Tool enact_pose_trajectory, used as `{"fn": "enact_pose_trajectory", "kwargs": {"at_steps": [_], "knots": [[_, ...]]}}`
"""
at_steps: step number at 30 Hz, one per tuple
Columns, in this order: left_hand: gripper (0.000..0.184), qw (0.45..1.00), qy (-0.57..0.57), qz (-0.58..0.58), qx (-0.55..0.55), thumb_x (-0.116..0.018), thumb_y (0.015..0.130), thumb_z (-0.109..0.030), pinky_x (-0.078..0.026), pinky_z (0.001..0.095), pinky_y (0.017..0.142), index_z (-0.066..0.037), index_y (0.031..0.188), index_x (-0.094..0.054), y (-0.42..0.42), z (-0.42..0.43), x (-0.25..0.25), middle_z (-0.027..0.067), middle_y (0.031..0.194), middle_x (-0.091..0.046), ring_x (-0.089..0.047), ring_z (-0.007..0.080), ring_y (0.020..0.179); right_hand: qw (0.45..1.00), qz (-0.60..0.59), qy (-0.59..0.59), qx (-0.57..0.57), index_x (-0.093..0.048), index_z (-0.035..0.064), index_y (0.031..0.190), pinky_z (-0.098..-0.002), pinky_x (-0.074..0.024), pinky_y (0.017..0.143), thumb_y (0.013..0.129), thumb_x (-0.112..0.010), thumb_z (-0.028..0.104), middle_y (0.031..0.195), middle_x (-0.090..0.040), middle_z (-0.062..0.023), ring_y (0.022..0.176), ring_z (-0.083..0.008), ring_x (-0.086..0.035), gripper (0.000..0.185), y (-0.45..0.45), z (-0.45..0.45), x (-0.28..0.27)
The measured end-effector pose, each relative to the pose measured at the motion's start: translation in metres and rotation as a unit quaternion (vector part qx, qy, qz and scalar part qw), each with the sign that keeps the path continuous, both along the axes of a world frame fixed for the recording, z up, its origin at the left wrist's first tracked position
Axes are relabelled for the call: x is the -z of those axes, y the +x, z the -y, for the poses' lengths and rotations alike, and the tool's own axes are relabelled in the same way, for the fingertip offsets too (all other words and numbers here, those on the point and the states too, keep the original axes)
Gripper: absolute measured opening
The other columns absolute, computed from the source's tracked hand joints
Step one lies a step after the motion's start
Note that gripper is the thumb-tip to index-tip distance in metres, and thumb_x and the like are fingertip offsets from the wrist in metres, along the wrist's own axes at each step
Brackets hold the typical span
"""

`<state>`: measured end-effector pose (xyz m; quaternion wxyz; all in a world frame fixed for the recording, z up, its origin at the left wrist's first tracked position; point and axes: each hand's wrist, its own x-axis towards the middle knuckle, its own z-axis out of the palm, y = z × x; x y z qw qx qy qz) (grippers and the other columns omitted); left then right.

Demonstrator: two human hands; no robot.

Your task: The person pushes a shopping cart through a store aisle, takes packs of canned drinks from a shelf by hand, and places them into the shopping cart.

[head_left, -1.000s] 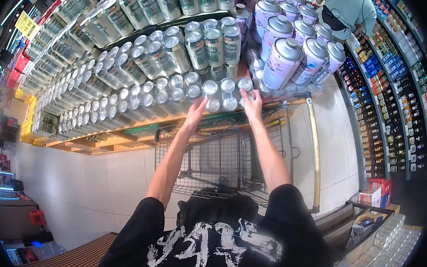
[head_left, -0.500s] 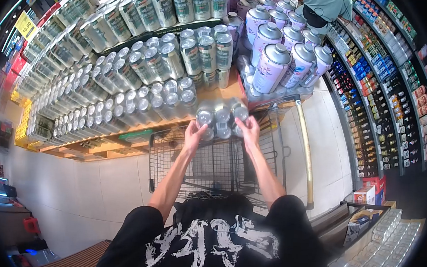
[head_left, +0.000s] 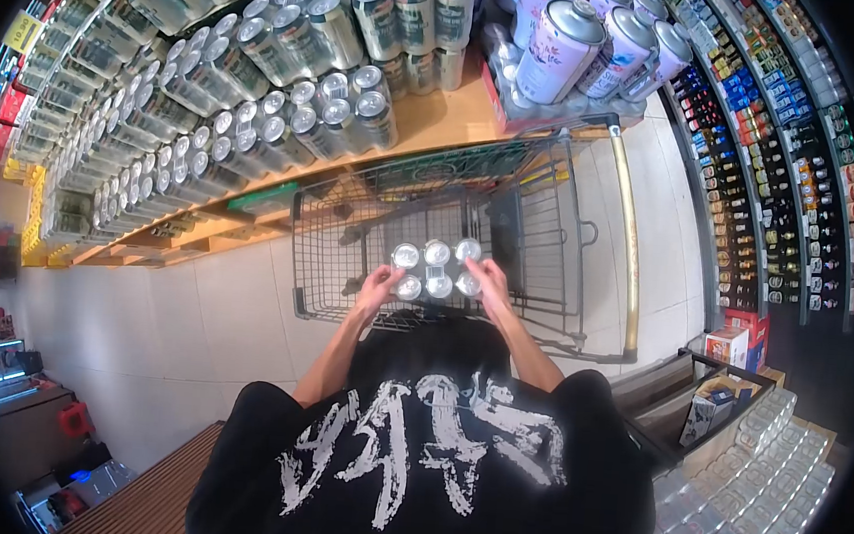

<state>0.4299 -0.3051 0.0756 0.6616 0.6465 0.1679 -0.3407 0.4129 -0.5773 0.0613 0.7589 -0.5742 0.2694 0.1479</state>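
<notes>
And here it is, the 6-pack of cans (head_left: 437,270), lids up in 2 rows of 3, held close to the body with the cart's wire mesh (head_left: 333,255) seen around and beneath it; how high it sits above the basket can't be told from this angle. The left hand (head_left: 377,289) is clamped on one short end, the right hand (head_left: 489,284) on the other, so the load is shared between 2 grips.

Doing this hold well calls for equal inward pressure from both sides, fingers low enough to take weight off any wrapping, and the lids kept level so no can slips from the bundle. Clearance from the wire rim matters too, or knuckles could get pinched.

Now the pose: both elbows bent and out to the sides, the left forearm (head_left: 334,352) and right forearm (head_left: 526,349) angling inward from the black shirt (head_left: 423,447). Thumbs lie towards the top of the outer cans; the undersides of the fingers are hidden. Beyond the cart, the stacked cans (head_left: 333,119) line the wooden platform (head_left: 447,118).
</notes>
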Motion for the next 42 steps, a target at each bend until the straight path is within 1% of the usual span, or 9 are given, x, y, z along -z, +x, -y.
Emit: {"fn": "enact_pose_trajectory", "kwargs": {"at_steps": [2, 7, 13, 19, 23, 24, 29, 35, 42], "knots": [[0.041, 0.998, 0.045, -0.014, 0.038, -0.061, 0.089, -0.04, -0.045, 0.0398, 0.093, -0.005, 0.11, -0.057, -0.003, -0.005, 0.024, 0.0122, 0.117, -0.056, -0.052, 0.0213, 0.112, 0.999, -0.033, -0.017, 0.005, -0.047, 0.0121, 0.069, -0.0231, -0.0308, 0.055, 0.078, -0.072, 0.042, 0.068, -0.04, 0.0048, 0.064, -0.0053, -0.039, 0.04, -0.001, -0.007, 0.022], [0.061, 0.985, 0.119, -0.084, 0.088, -0.064, 0.084, -0.045, -0.042, 0.0391, 0.097, 0.001, 0.123, -0.054, -0.012, -0.009, 0.062, 0.0161, 0.121, -0.056, -0.051, 0.0259, 0.115, 0.971, -0.122, -0.137, -0.154, -0.059, 0.0091, 0.086, -0.0235, -0.0385, 0.056, 0.079, -0.069, 0.043, 0.084, -0.057, -0.0025, 0.071, -0.0098, -0.054, 0.036, -0.009, 0.006, 0.048], [0.044, 0.968, 0.151, -0.158, 0.122, -0.067, 0.08, -0.036, -0.047, 0.0332, 0.071, -0.01, 0.115, -0.062, -0.033, -0.014, 0.151, 0.009, 0.104, -0.063, -0.057, 0.0206, 0.091, 0.934, -0.21, -0.157, -0.243, -0.065, 0.0118, 0.104, -0.0285, -0.0409, 0.054, 0.077, -0.065, 0.036, 0.091, -0.063, -0.0058, 0.071, -0.0152, -0.056, 0.036, -0.02, 0.007, 0.085], [0.057, 0.948, 0.212, -0.149, 0.186, -0.061, 0.081, -0.031, -0.044, 0.0359, 0.095, -0.001, 0.128, -0.052, -0.025, 0.003, 0.141, 0.0184, 0.122, -0.058, -0.055, 0.0276, 0.114, 0.857, -0.15, -0.19, -0.454, -0.063, 0.0008, 0.095, -0.0329, -0.0392, 0.045, 0.078, -0.066, 0.026, 0.081, -0.061, -0.0093, 0.059, -0.0159, -0.055, 0.031, -0.037, 0.021, 0.171], [0.052, 0.947, 0.246, -0.103, 0.177, -0.061, 0.082, -0.032, -0.046, 0.0359, 0.092, -0.004, 0.125, -0.055, -0.035, 0.004, 0.179, 0.0163, 0.12, -0.059, -0.056, 0.0269, 0.112, 0.914, -0.211, -0.177, -0.297, -0.057, 0.0006, 0.113, -0.0309, -0.0376, 0.043, 0.081, -0.065, 0.018, 0.073, -0.06, -0.0065, 0.05, -0.0153, -0.051, 0.037, -0.054, 0.017, 0.189], [0.051, 0.944, 0.258, -0.084, 0.187, -0.062, 0.081, -0.03, -0.043, 0.0352, 0.096, -0.003, 0.125, -0.055, -0.036, 0.005, 0.187, 0.017, 0.122, -0.059, -0.054, 0.0276, 0.114, 0.919, -0.256, -0.128, -0.27, -0.064, 0.0033, 0.1, -0.031, -0.0463, 0.058, 0.081, -0.062, 0.019, 0.079, -0.064, -0.0075, 0.069, -0.0157, -0.059, 0.024, -0.056, 0.019, 0.191], [0.055, 0.938, 0.246, -0.113, 0.217, -0.057, 0.081, -0.032, -0.037, 0.0353, 0.103, -0.002, 0.127, -0.052, -0.03, 0.008, 0.178, 0.0181, 0.129, -0.053, -0.048, 0.0299, 0.122, 0.92, -0.259, -0.112, -0.273, -0.059, 0.0034, 0.099, -0.0282, -0.0273, 0.033, 0.084, -0.057, 0.016, 0.057, -0.05, -0.0025, 0.036, -0.0093, -0.037, 0.019, -0.048, 0.013, 0.162], [0.057, 0.943, 0.228, -0.099, 0.22, -0.055, 0.081, -0.033, -0.035, 0.0365, 0.105, -0.002, 0.128, -0.05, -0.027, 0.011, 0.201, 0.0203, 0.132, -0.05, -0.043, 0.033, 0.127, 0.933, -0.264, -0.059, -0.236, -0.055, 0.0024, 0.107, -0.03, -0.03, 0.034, 0.085, -0.056, 0.014, 0.058, -0.049, -0.0029, 0.037, -0.0101, -0.039, 0.024, -0.04, 0.013, 0.175], [0.072, 0.947, 0.219, -0.155, 0.178, -0.061, 0.082, -0.037, -0.044, 0.0357, 0.094, -0.005, 0.141, -0.035, -0.017, 0.005, 0.195, 0.0175, 0.132, -0.051, -0.052, 0.0284, 0.117, 0.897, -0.278, -0.18, -0.294, -0.056, 0.001, 0.119, -0.0383, -0.0515, 0.071, 0.078, -0.065, 0.026, 0.099, -0.066, -0.0133, 0.09, -0.0265, -0.063, 0.049, -0.027, 0.009, 0.174]]}}
